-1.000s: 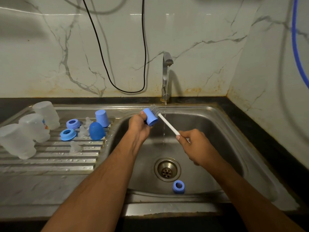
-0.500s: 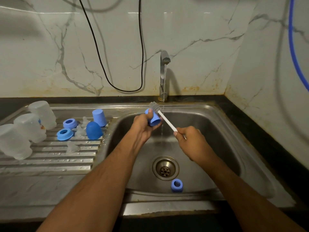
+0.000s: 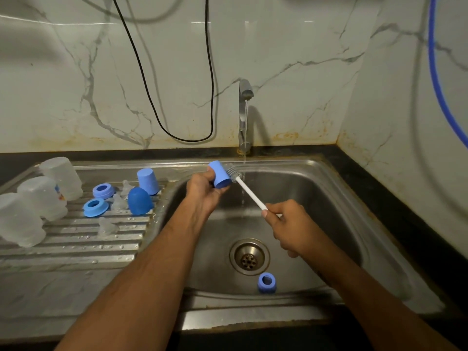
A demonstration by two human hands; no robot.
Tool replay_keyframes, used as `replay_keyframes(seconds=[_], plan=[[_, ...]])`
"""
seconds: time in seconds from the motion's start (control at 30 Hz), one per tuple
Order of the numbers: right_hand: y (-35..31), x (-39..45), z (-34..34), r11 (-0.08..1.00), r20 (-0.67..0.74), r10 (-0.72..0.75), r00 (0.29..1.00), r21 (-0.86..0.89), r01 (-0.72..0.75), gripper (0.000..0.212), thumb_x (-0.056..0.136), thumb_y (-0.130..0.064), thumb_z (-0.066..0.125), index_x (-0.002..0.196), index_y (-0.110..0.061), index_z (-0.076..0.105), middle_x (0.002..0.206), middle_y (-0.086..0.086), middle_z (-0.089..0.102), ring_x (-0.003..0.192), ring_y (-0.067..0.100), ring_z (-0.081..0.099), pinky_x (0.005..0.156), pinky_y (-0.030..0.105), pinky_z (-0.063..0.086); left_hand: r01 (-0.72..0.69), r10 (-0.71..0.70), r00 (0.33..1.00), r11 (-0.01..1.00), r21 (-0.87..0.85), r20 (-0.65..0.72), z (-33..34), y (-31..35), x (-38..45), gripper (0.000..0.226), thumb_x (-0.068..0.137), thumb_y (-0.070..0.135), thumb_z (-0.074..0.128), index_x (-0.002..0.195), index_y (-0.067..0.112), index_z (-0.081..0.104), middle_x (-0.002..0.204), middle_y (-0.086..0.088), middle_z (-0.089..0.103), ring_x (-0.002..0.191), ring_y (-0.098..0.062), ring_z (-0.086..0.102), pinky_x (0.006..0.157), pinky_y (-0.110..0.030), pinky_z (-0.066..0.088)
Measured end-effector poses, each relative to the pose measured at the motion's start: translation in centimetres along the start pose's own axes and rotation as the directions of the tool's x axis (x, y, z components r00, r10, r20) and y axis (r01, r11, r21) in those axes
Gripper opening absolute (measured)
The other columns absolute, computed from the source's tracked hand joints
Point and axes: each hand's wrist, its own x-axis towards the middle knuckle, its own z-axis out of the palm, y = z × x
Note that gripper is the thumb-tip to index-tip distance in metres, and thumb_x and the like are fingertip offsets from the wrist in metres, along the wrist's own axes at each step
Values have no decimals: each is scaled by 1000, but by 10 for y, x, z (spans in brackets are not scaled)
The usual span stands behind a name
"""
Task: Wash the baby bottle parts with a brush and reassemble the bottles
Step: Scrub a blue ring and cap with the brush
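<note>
A steel sink [image 3: 336, 198] with a ribbed drainboard [image 3: 76, 239] is set into a dark bench [image 3: 405, 198]. On the wet drainboard three clear bottles [image 3: 40, 198] lie in a row at the left edge. Beside them sit two blue rings [image 3: 95, 206], a dark blue dome cap [image 3: 138, 200] and a paler blue cap [image 3: 148, 181] standing mouth down. Clear teats [image 3: 107, 226] lie among them. In the basin, one blue ring [image 3: 266, 282] rests just in front of the drain [image 3: 249, 257].
</note>
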Motion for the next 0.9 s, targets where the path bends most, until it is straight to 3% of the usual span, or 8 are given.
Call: replay_keyframes(seconds=[0.07,0.23,0.37,0.43,0.53,0.67,0.73,0.9], plan=[[2,0,-2,1000,19,19,1000,21,-19,28,105,-32,51,127,-23,64,61,0,49,44,9,41,41,23,38,3,-3,1000,1000,-17,1,-2,3,-2,41,102,9,49,140,-6,42,132,-26,55,107,-39,63,82,-53,55],[-1,15,2,999,-27,33,999,-12,-33,31,106,-30,50,130,-17,63,66,0,51,49,12,43,40,22,37,38,-42,997,997,69,64,5,-7,-14,27,101,6,52,126,0,45,125,-25,56,110,-39,63,86,-53,57],[7,7,-3,1000,-7,13,1000,10,-13,31,105,-31,52,131,-19,63,63,0,50,46,10,42,39,21,37,-84,86,996,980,179,-6,-1,-2,0,25,100,3,52,124,-2,49,117,-20,59,102,-32,63,82,-45,57],[9,10,-9,1000,-42,7,999,-9,-8,31,104,-31,54,129,-18,66,62,-1,51,45,9,43,39,20,37,-150,157,987,918,368,9,-4,-2,7,27,100,5,52,126,-2,56,121,-21,61,102,-31,63,91,-47,56],[7,13,-12,996,-121,-76,990,-47,71,31,103,-31,55,125,-14,70,61,-11,50,49,2,46,46,16,38,-281,262,955,657,700,137,-7,-7,8,27,101,11,55,127,12,61,123,-12,63,109,-25,63,90,-39,57],[4,16,-8,974,-158,-161,974,-183,131,34,103,-33,56,129,-15,68,76,-11,60,66,4,57,64,19,45,-374,289,919,421,826,268,-9,-19,8,39,97,6,61,135,8,57,127,-11,63,115,-24,62,92,-36,57],[3,17,-6,970,-161,-170,972,-199,136,35,103,-33,56,132,-15,67,86,-5,65,72,6,60,67,19,46,-376,305,915,396,838,266,-6,-21,8,39,96,5,62,135,8,58,127,-9,63,114,-23,62,92,-36,57],[7,7,-13,969,-113,-176,978,-197,152,34,102,-33,57,130,-16,68,81,-7,67,70,7,63,59,13,44,-373,371,901,405,835,223,-11,-9,11,39,95,4,63,133,7,60,124,-9,65,114,-24,63,94,-37,56]])
